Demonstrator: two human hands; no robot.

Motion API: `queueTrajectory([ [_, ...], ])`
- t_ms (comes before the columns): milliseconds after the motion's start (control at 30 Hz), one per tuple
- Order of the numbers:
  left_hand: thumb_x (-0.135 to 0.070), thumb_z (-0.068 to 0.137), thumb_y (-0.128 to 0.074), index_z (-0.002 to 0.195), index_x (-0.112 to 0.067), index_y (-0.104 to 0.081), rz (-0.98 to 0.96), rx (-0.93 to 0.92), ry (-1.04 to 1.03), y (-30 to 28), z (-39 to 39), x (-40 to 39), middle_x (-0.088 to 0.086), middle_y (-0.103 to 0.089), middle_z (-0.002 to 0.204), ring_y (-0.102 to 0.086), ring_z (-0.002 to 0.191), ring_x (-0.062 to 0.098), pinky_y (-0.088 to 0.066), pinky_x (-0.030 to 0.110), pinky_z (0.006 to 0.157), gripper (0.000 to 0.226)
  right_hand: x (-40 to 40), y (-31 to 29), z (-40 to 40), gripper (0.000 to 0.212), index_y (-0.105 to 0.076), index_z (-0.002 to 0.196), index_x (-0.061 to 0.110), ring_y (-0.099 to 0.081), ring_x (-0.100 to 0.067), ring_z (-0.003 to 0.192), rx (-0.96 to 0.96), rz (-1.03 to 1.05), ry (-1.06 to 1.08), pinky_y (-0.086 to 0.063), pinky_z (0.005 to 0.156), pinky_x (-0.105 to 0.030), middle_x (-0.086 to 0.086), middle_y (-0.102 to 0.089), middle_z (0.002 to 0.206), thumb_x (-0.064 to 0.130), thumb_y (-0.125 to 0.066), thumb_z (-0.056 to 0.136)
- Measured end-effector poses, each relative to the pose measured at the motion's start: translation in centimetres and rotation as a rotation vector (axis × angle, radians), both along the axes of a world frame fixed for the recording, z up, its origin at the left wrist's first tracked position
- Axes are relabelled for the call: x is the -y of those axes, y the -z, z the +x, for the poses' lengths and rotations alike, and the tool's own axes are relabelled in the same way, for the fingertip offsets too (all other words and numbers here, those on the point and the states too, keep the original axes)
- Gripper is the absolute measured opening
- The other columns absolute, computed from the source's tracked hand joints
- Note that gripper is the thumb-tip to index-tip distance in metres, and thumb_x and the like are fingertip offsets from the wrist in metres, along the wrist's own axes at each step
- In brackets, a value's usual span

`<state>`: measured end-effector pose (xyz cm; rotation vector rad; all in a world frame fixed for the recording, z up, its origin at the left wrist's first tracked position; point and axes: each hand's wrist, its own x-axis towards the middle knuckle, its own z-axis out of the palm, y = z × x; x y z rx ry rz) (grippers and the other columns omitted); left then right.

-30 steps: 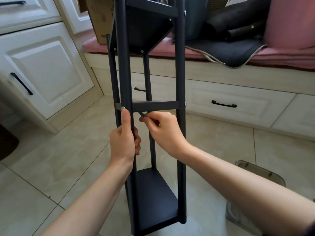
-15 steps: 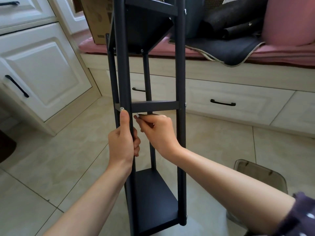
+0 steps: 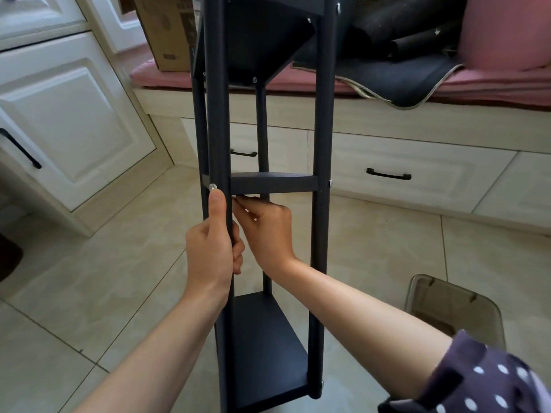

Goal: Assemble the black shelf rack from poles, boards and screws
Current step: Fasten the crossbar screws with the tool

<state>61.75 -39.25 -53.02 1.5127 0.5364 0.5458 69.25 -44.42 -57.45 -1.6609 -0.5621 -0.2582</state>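
A: Beige floor tiles (image 3: 89,287), white cabinet doors (image 3: 74,126) on the left, drawers under a bench at the back. What's nearest?

B: Polka-dot sleeve (image 3: 477,380) low right, both forearms reaching in. Black shelf rack (image 3: 268,186) stands upright mid-frame, close to the camera, on the tiles.

A: Left hand?

B: Left hand (image 3: 211,251) wrapped round the front left pole (image 3: 219,114), thumb lying up along it, tip just under a silver screw (image 3: 213,187) at the middle board (image 3: 274,183). Firm grasp on the pole.

A: Right hand?

B: Right hand (image 3: 268,231) inside the frame, just beneath the middle board, fingers curled and pinching a thin dark tool (image 3: 238,199). Only its tip shows; can't tell what kind.

A: Rest of the rack?

B: Bottom board (image 3: 265,347) below the hands, top board (image 3: 262,40) above, screw heads at the right pole (image 3: 323,144) joints.

A: Farther out?

B: Clear plastic container (image 3: 453,308) on the floor right. Pink cushion (image 3: 387,84) along the bench, cardboard box (image 3: 167,31) on it, dark blanket (image 3: 402,81) hanging over the edge, pink pillow (image 3: 507,31) far right.
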Motion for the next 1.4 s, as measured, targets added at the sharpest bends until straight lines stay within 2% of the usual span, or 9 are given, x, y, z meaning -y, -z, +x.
queueTrajectory([
  [300, -0.077, 0.089, -0.041, 0.049, -0.021, -0.047, 0.028, -0.019, 0.002, 0.0, 0.3, -0.4, 0.001, -0.038, 0.044, -0.035, 0.037, 0.012, -0.031, 0.022, 0.035, 0.07, -1.0, 0.0, 0.0, 0.024, -0.077, 0.089, 0.017, -0.061, -0.023, 0.058, -0.004, -0.009, 0.077, -0.051, 0.061, -0.044, -0.004, -0.069, 0.065, 0.031, -0.058, 0.095],
  [400, -0.075, 0.09, -0.041, 0.047, -0.024, -0.047, 0.02, -0.011, 0.004, -0.1, 0.4, -0.4, -0.001, -0.038, 0.045, -0.035, 0.037, 0.01, -0.03, 0.022, 0.035, 0.067, -0.7, -0.6, -0.2, 0.02, -0.076, 0.095, 0.015, -0.065, -0.017, 0.067, -0.078, -0.006, 0.013, -0.054, 0.068, -0.042, 0.0, -0.073, 0.075, 0.025, -0.059, 0.097],
  [500, -0.074, 0.091, -0.042, 0.053, -0.019, -0.049, 0.001, -0.002, -0.009, -0.2, 0.3, -0.6, -0.001, -0.039, 0.045, -0.034, 0.036, 0.01, -0.03, 0.021, 0.034, 0.068, 0.4, -1.2, -1.0, 0.021, -0.074, 0.094, 0.015, -0.063, -0.008, 0.071, -0.166, -0.035, -0.07, -0.053, 0.073, -0.032, 0.009, -0.071, 0.077, 0.024, -0.056, 0.099],
  [567, -0.076, 0.089, -0.041, 0.057, -0.014, -0.048, 0.007, -0.012, -0.019, -0.3, 0.1, -0.8, -0.001, -0.039, 0.045, -0.035, 0.037, 0.011, -0.031, 0.021, 0.035, 0.07, 1.7, -1.2, -1.5, 0.02, -0.073, 0.097, 0.012, -0.061, -0.011, 0.07, -0.167, -0.084, -0.1, -0.052, 0.073, -0.031, 0.001, -0.068, 0.075, 0.02, -0.054, 0.1],
  [733, -0.082, 0.081, -0.043, 0.06, -0.012, -0.047, -0.009, -0.017, -0.019, -0.3, -0.3, -0.8, 0.0, -0.039, 0.046, -0.035, 0.037, 0.011, -0.029, 0.022, 0.035, 0.073, 4.4, -2.2, -1.9, 0.023, -0.071, 0.109, 0.009, -0.06, -0.005, 0.07, -0.169, -0.199, -0.144, -0.045, 0.062, -0.018, 0.007, -0.067, 0.083, 0.012, -0.051, 0.101],
  [867, -0.089, 0.068, -0.042, 0.064, -0.012, -0.048, 0.003, -0.018, -0.004, -0.3, -0.4, -0.6, 0.0, -0.04, 0.048, -0.036, 0.038, 0.011, -0.03, 0.022, 0.035, 0.078, 5.2, -3.8, -1.7, 0.024, -0.072, 0.112, 0.01, -0.064, -0.009, 0.097, -0.123, -0.244, -0.144, -0.048, 0.083, -0.012, 0.0, -0.072, 0.107, 0.013, -0.051, 0.101],
  [1100, -0.09, 0.066, -0.044, 0.058, -0.015, -0.047, 0.004, -0.017, 0.005, -0.3, -0.4, -0.6, 0.0, -0.04, 0.049, -0.036, 0.039, 0.011, -0.03, 0.022, 0.036, 0.075, 4.6, -4.9, -1.7, 0.023, -0.072, 0.11, 0.01, -0.063, -0.005, 0.096, -0.146, -0.236, -0.17, -0.045, 0.081, -0.007, 0.002, -0.072, 0.105, 0.014, -0.051, 0.101],
  [1267, -0.083, 0.074, -0.044, 0.055, -0.015, -0.044, -0.001, -0.005, 0.007, -0.3, -0.2, -0.4, 0.0, -0.039, 0.048, -0.036, 0.038, 0.01, -0.03, 0.023, 0.035, 0.071, 3.7, -5.0, -1.8, 0.023, -0.073, 0.108, 0.009, -0.065, -0.009, 0.095, -0.172, -0.201, -0.173, -0.052, 0.088, -0.022, 0.0, -0.073, 0.101, 0.015, -0.052, 0.101],
  [1400, -0.08, 0.076, -0.045, 0.057, -0.014, -0.044, -0.016, -0.001, 0.017, -0.3, -0.1, -0.3, -0.001, -0.039, 0.047, -0.035, 0.038, 0.009, -0.03, 0.022, 0.035, 0.069, 3.2, -4.6, -1.8, 0.021, -0.073, 0.106, 0.008, -0.066, -0.009, 0.089, -0.17, -0.143, -0.15, -0.053, 0.083, -0.021, -0.001, -0.074, 0.095, 0.016, -0.055, 0.1],
])
